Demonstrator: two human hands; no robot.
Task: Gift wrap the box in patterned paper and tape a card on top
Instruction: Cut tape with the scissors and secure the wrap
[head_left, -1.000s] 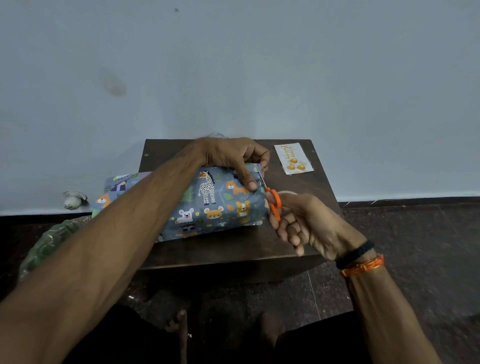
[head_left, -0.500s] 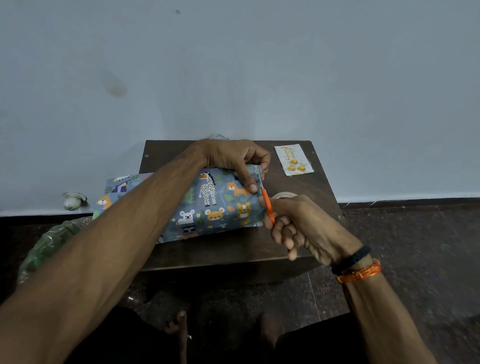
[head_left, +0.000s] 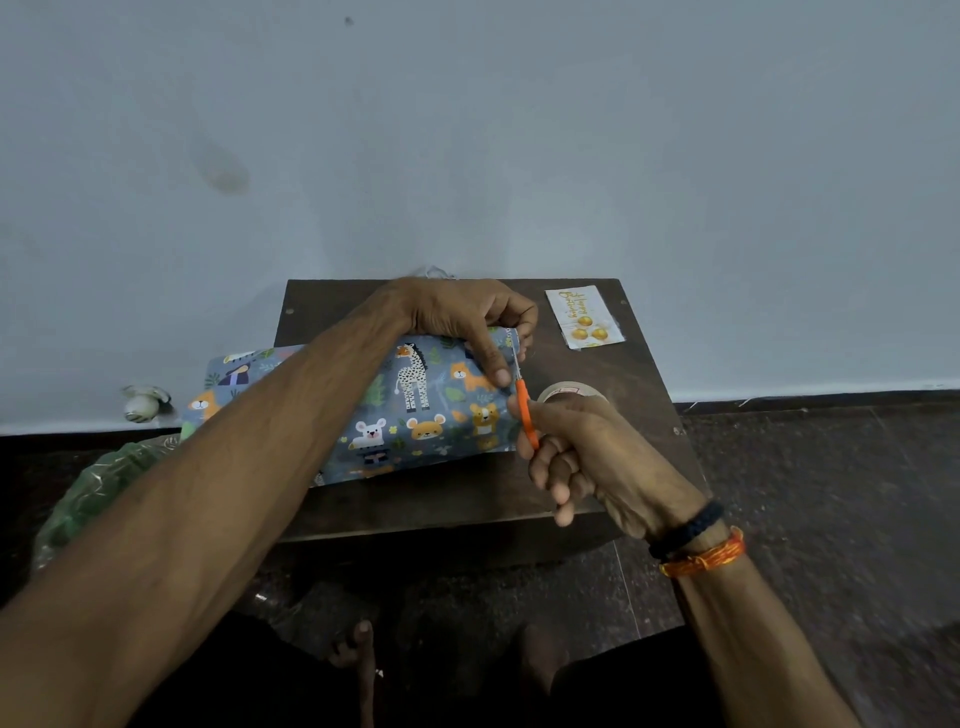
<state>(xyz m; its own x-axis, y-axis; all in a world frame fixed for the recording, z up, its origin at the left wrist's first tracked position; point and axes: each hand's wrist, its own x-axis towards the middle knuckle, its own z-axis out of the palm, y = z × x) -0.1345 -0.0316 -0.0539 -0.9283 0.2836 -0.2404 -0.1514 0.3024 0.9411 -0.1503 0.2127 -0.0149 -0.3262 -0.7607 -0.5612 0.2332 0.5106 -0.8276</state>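
My left hand (head_left: 467, 322) grips the patterned paper (head_left: 415, 405) around the box on the table (head_left: 639, 405); my right hand (head_left: 587, 452) holds orange scissors (head_left: 524, 410) at its edge.

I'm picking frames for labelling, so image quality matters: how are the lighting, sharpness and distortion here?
Head view: dim, flat, bluish light with no glare; the floor below the table falls into near black. Wide-angle bowing curves the wall's base line. The patterned paper and card read sharply; the scissors in the right hand are slightly soft, and the left hand is clear.
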